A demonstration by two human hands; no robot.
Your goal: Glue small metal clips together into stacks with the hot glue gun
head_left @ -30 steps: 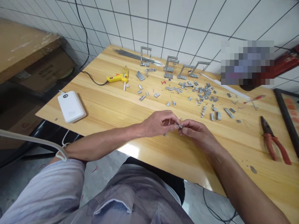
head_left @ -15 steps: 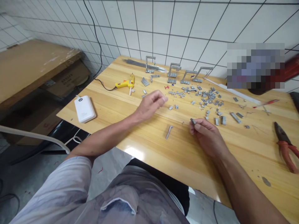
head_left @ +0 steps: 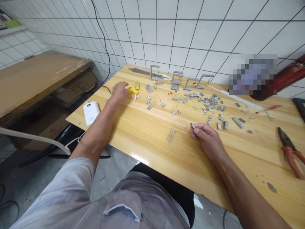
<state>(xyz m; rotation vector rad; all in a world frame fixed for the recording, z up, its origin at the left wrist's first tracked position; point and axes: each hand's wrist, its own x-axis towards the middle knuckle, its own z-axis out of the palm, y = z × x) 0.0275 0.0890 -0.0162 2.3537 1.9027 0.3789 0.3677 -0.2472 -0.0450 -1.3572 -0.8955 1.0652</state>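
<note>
My left hand (head_left: 119, 93) is at the handle end of a yellow hot glue gun (head_left: 136, 88), its fingers curled over the handle and partly hidden. The gun still lies on the wooden table. Between thumb and fingers of my right hand (head_left: 207, 138) is a small grey metal piece (head_left: 192, 126), held just above the tabletop. A thin L-shaped grey metal strip (head_left: 172, 136) rests between my hands, nearer the right one. Farther back, several small grey metal frames (head_left: 154, 72) stand on their bases.
Loose grey metal pieces (head_left: 211, 103) are scattered over the right middle of the table. Pliers with red handles (head_left: 291, 156) lie at the right, below a red pen (head_left: 269, 109). A white power bank (head_left: 91, 113) sits by the left edge. Thin metal rods (head_left: 147, 73) lie near the tiled wall.
My left hand has swung left and away from me, from the middle of the table to the glue gun's handle. My right hand keeps its metal piece, nearly in place.
</note>
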